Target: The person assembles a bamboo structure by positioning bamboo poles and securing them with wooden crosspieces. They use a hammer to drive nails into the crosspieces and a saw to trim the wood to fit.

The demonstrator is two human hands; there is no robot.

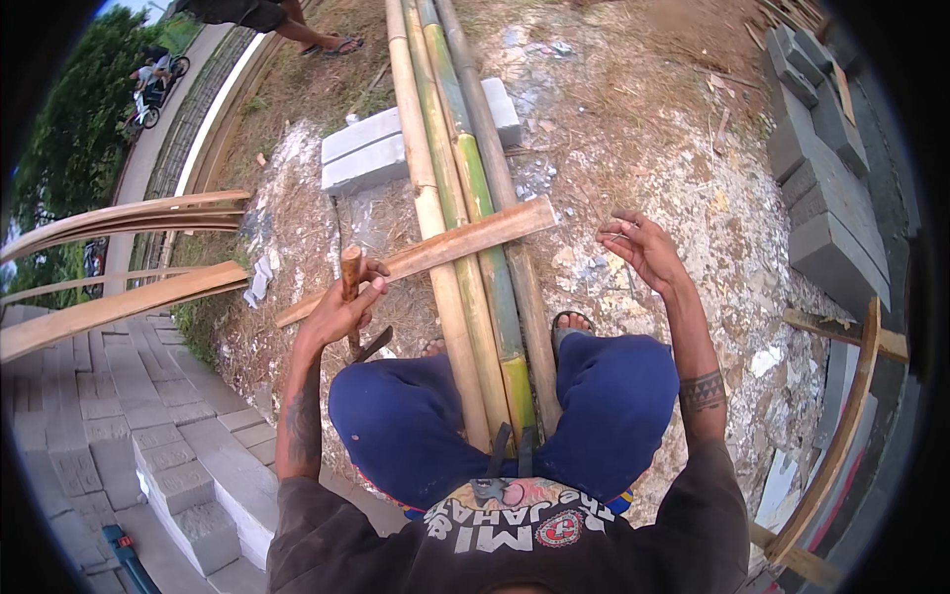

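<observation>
My left hand (341,309) is closed round the wooden handle (351,272) of a tool, which stands roughly upright. Its dark blade (376,344) shows below the hand; the tool's exact kind I cannot tell. A flat bamboo strip (475,236) lies slantwise across several long bamboo poles (473,178), its left end passing by my left hand. On the other side of the poles, my right hand (643,249) is raised off the strip's right end with bent, parted fingers and nothing in them. The poles run lengthwise between my knees.
Grey blocks (364,153) support the poles ahead. More blocks (826,188) stand at the right, and others (183,475) are stacked at the lower left. Split strips (129,307) jut in from the left. A person's sandalled foot (341,46) is at the far left.
</observation>
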